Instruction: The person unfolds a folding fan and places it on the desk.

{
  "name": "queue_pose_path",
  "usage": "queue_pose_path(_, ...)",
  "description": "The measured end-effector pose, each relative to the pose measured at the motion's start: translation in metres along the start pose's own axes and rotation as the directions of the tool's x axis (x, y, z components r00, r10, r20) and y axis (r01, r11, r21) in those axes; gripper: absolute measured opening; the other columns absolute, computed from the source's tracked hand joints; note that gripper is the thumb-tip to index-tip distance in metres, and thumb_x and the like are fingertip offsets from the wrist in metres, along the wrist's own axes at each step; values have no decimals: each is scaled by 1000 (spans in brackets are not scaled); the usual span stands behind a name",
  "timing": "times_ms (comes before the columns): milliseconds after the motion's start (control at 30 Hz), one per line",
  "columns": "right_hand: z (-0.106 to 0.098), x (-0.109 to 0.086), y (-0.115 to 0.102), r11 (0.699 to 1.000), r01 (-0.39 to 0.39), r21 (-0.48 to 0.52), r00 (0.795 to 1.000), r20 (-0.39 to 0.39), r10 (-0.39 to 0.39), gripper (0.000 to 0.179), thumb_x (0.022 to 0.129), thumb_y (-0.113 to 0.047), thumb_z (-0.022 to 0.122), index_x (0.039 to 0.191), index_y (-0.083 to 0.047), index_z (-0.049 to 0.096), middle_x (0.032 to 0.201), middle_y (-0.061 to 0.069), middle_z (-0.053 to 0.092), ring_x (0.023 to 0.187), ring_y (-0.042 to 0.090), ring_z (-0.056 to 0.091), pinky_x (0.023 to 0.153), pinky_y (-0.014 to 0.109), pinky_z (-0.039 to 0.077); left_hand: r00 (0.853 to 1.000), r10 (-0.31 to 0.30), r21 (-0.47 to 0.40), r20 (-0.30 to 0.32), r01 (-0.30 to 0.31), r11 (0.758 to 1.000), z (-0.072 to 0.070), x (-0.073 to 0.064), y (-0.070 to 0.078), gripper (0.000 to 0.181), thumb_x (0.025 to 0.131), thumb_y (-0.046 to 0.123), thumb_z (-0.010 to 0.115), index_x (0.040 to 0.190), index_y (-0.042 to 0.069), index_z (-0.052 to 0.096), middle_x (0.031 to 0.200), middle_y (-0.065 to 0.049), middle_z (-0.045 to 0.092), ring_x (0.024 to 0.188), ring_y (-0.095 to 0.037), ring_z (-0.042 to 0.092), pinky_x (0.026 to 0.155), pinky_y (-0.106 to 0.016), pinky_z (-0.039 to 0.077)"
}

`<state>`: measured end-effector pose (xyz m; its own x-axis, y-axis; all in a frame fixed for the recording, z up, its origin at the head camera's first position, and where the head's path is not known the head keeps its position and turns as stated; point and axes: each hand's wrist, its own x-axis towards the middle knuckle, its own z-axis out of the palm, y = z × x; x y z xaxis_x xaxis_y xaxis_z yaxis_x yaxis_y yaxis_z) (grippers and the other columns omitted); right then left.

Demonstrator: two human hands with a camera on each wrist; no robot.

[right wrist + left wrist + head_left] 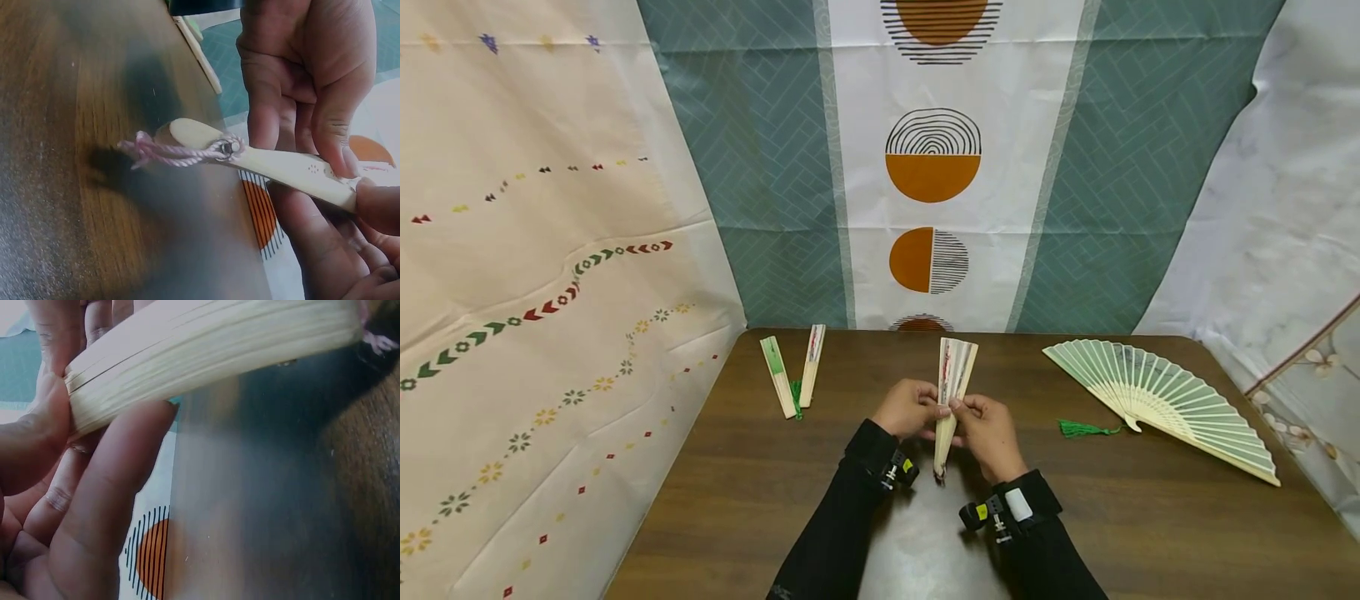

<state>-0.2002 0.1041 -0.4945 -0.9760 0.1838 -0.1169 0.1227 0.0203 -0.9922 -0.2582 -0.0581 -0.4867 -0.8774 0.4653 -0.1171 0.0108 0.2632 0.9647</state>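
A nearly folded hand fan (pixel 956 367) stands over the middle of the table, its paper end pointing away and its narrow end toward me. My left hand (pixel 906 408) pinches it from the left, at about mid-length. On the other side, my right hand (pixel 988 433) grips it between thumb and fingers, close beside the left thumb. In the left wrist view the pale slats of the fan (pixel 206 356) lie stacked edge to edge. A pink cord (pixel 169 153) is looped through the rivet at the narrow end, seen in the right wrist view.
At the back left lie two folded fans, one with green paper (pixel 778 377) and one whitish (pixel 812 365), with a green tassel (pixel 797 396) between them. A spread pale-green fan (pixel 1195 408) with its green tassel (pixel 1084 429) lies on the wooden table (pixel 737 517) at right.
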Motion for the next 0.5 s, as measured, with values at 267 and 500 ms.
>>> queue_pose_path(267,-4,-2,-2,1000,5,-7,999,-47,-5,24,116,-11,66,119,12,73,90,0,77,80,8,69,63,24,69,1000,16,-4,-5,-16,1000,2,1,1,9,110,1,72,110,-7,75,102,-22,84,80,-12,76,71,-35,74)
queue_pose_path(500,-5,-1,-3,999,3,43,998,-62,-1,29,117,-14,67,123,14,72,100,8,84,83,7,75,65,23,70,999,7,-19,-51,-8,1000,3,-1,2,9,110,0,72,114,-7,75,103,-22,84,80,-15,78,71,-36,74)
